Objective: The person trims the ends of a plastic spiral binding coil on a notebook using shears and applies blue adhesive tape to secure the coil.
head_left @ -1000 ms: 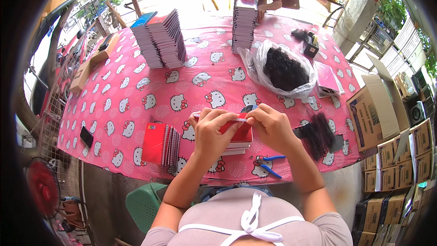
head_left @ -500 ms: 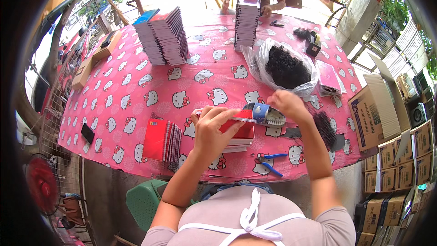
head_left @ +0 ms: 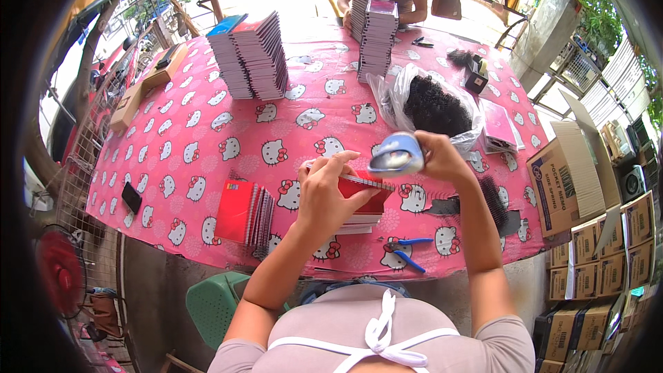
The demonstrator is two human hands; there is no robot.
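Note:
My left hand grips a red notebook by its left part, with fingers over the top and the thumb on the near side. A row of binding holes or coil runs along its upper edge toward the right. Below it lies a small stack of red-covered notebooks. My right hand is closed around a blue, slipper-like thing with a looped opening, blurred by motion, raised just beyond the notebook's right end. Blue-handled cutters lie on the table nearer to me.
Spiral-bound red notebooks stand left of my left hand. Tall notebook stacks rise farther back; a person sits behind one. A plastic bag holds black coils. Loose coils, a phone and cartons lie around.
My right hand has lifted the blue slipper-like thing from beside the notebook and tilted it up. My left hand keeps its hold. The person opposite has moved a hand to the notebook stack.

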